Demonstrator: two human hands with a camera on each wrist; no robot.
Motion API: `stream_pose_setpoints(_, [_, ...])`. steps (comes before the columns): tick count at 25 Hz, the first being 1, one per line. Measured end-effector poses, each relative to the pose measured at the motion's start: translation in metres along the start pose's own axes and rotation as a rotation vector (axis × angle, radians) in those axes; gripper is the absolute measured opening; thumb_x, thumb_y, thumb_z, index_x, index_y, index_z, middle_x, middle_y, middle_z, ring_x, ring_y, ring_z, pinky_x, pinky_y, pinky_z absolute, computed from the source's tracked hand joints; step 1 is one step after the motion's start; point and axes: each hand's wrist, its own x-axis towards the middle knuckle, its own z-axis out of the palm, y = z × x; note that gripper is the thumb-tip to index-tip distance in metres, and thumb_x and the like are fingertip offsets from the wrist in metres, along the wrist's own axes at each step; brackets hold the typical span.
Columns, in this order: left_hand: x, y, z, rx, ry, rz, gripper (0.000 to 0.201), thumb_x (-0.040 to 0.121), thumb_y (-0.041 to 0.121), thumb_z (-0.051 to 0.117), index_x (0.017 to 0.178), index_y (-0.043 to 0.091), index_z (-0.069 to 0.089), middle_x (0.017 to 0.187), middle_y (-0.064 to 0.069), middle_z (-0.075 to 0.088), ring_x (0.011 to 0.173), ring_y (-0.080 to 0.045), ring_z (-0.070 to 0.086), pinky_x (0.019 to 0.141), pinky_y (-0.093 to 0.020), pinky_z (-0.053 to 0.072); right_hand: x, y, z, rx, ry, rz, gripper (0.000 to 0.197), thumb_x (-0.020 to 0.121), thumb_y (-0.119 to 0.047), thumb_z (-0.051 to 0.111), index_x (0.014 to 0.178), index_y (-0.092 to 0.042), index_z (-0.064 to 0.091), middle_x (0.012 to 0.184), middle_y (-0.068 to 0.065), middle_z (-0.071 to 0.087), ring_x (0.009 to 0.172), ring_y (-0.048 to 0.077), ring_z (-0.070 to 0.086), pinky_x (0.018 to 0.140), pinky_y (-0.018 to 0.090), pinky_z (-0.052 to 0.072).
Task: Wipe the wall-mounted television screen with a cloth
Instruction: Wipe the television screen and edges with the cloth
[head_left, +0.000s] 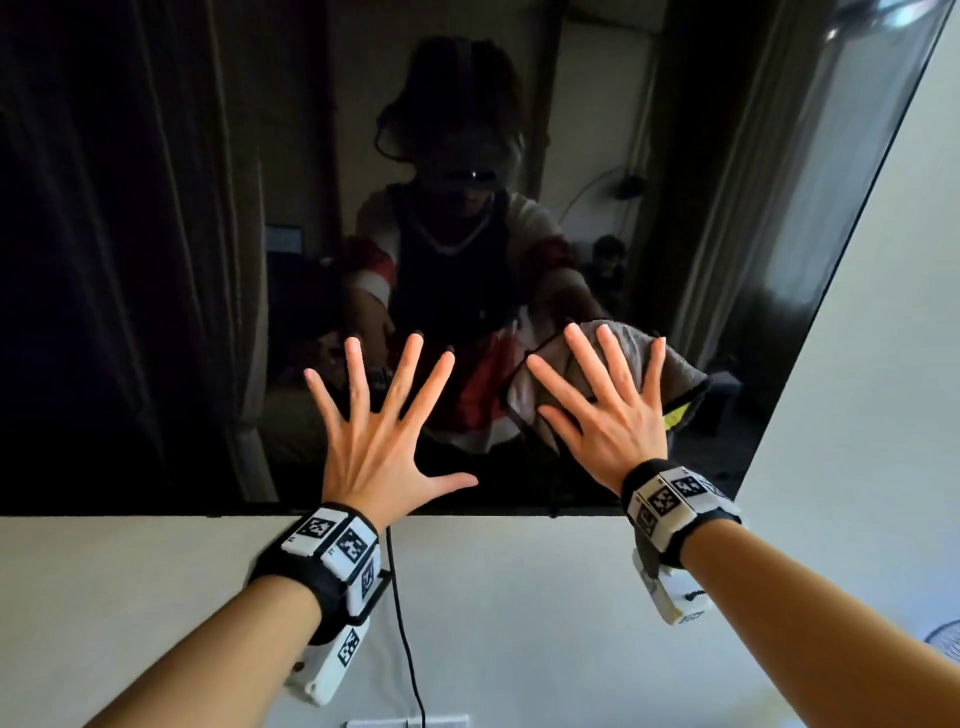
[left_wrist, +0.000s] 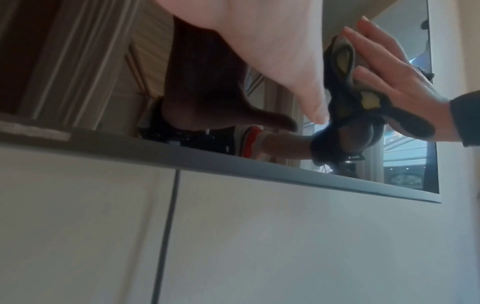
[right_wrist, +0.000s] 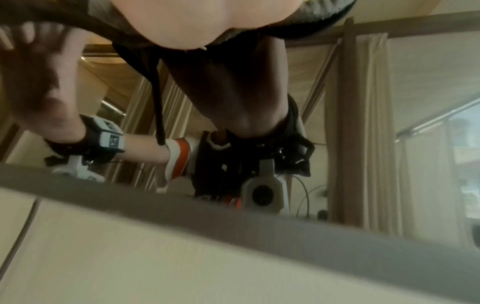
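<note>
The dark wall-mounted television screen (head_left: 156, 260) fills the upper head view and mirrors a person and the room. My left hand (head_left: 379, 400) lies flat on the bare glass near the bottom edge, fingers spread wide. To its right, my right hand (head_left: 605, 389) presses a grey cloth (head_left: 680, 371) with black trim and a yellow-green patch flat against the screen, fingers straight and splayed. The left wrist view shows the right hand (left_wrist: 394, 78) pushing the bunched cloth (left_wrist: 345, 67) onto the glass. In the right wrist view, the cloth (right_wrist: 324, 18) peeks out around my palm.
The television's bottom bezel (head_left: 156, 512) sits just below both wrists, and its right edge (head_left: 831, 260) slants up to the right. White wall (head_left: 519, 597) lies below and to the right. A black cable (head_left: 402, 623) hangs down to a white socket (head_left: 410, 721).
</note>
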Motion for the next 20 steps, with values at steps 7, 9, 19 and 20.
stream_pose_setpoints(7, [0.001, 0.002, 0.008, -0.014, 0.031, -0.030, 0.127, 0.060, 0.087, 0.063, 0.160, 0.032, 0.007, 0.170, 0.000, -0.002, 0.149, -0.046, -0.019, 0.106, -0.079, -0.010, -0.007, -0.013, 0.007, 0.074, 0.030, 0.047, 0.052, 0.096, -0.048, 0.050, 0.145, -0.041, 0.033, 0.157, 0.003, 0.024, 0.144, 0.030, 0.023, 0.111, 0.070, 0.008])
stream_pose_setpoints(9, [0.001, 0.002, 0.008, -0.001, 0.024, -0.029, 0.123, 0.061, 0.089, 0.055, 0.160, 0.032, 0.009, 0.170, -0.001, 0.001, 0.149, -0.047, -0.018, 0.106, -0.078, -0.011, -0.031, 0.012, 0.009, 0.009, -0.007, -0.008, 0.055, 0.094, -0.048, 0.054, 0.144, -0.043, 0.031, 0.155, 0.002, 0.025, 0.142, 0.028, 0.026, 0.112, 0.068, 0.008])
stream_pose_setpoints(19, [-0.001, 0.011, 0.007, -0.021, 0.064, -0.029, 0.121, 0.058, 0.088, 0.046, 0.160, 0.033, 0.010, 0.169, 0.000, -0.004, 0.150, -0.043, -0.019, 0.104, -0.080, -0.008, -0.068, 0.021, 0.016, 0.057, -0.001, 0.144, 0.054, 0.095, -0.048, 0.051, 0.144, -0.043, 0.029, 0.153, 0.002, 0.026, 0.144, 0.027, 0.018, 0.110, 0.071, 0.012])
stream_pose_setpoints(20, [-0.003, 0.013, 0.008, -0.023, 0.071, -0.015, 0.119, 0.059, 0.087, 0.046, 0.160, 0.033, 0.011, 0.169, 0.000, -0.003, 0.151, -0.040, -0.016, 0.104, -0.081, -0.008, -0.075, 0.037, 0.015, 0.036, 0.006, 0.150, 0.054, 0.095, -0.047, 0.051, 0.144, -0.042, 0.030, 0.153, 0.003, 0.027, 0.144, 0.027, 0.018, 0.109, 0.071, 0.014])
